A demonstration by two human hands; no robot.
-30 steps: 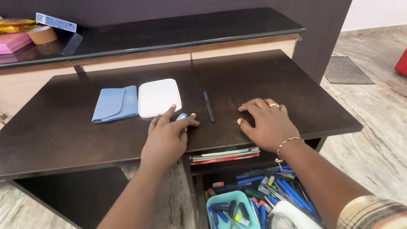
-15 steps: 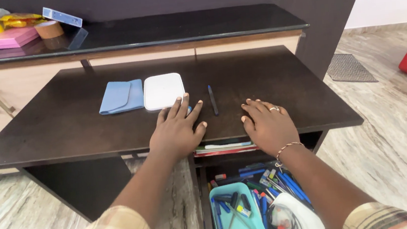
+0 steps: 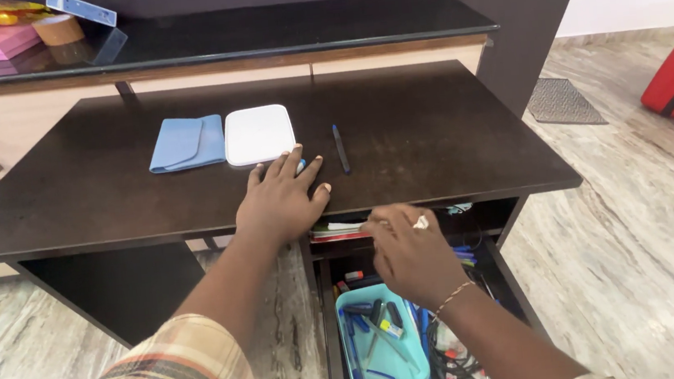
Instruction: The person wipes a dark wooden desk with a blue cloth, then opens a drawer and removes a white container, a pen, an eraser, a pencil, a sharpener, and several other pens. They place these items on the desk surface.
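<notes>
Your left hand (image 3: pixel 280 199) lies flat on the dark desk (image 3: pixel 447 133), fingers spread over a small blue object (image 3: pixel 301 166) beside the white case (image 3: pixel 258 134). Your right hand (image 3: pixel 411 254) hovers over the open drawer (image 3: pixel 519 279) of pens, fingers loosely curled, holding nothing I can see. Reaching blind, you could snag the tangled cords or knock the teal tray (image 3: pixel 378 342).

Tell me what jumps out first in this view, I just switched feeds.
The open drawer under the dark desk, crammed with pens and a teal tray, draws the eye; the right hand hovers over it. The left hand lies flat on the desk beside a white case, a blue pouch and a blue pen.
</notes>
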